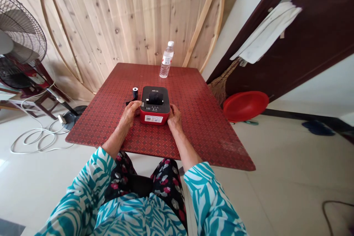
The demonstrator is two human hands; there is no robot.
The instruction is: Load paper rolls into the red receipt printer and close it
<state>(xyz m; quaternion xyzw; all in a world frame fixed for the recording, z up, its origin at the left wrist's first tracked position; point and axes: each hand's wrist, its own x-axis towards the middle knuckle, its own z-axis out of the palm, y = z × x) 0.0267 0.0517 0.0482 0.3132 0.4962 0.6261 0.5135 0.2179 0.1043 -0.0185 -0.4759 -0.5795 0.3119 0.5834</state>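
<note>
A small red and black receipt printer [155,118] sits on the red patterned table [204,125], with a white label on its near side and a dark slot in its top. My left hand [129,113] grips its left side, thumb or finger at the silvery tab on the top edge. Around its right side are the fingers of my right hand [174,118], partly hidden behind the casing. Just behind my left hand stands a roll of black paper [135,94] with a white core, its loose end lying on the table.
A water bottle [166,61] stands at the table's far edge. To the left are a fan [22,25] and a coiled white cable [38,138] on the floor. A red basin [246,106] and a broom [224,83] are at the right, by the dark door [312,37].
</note>
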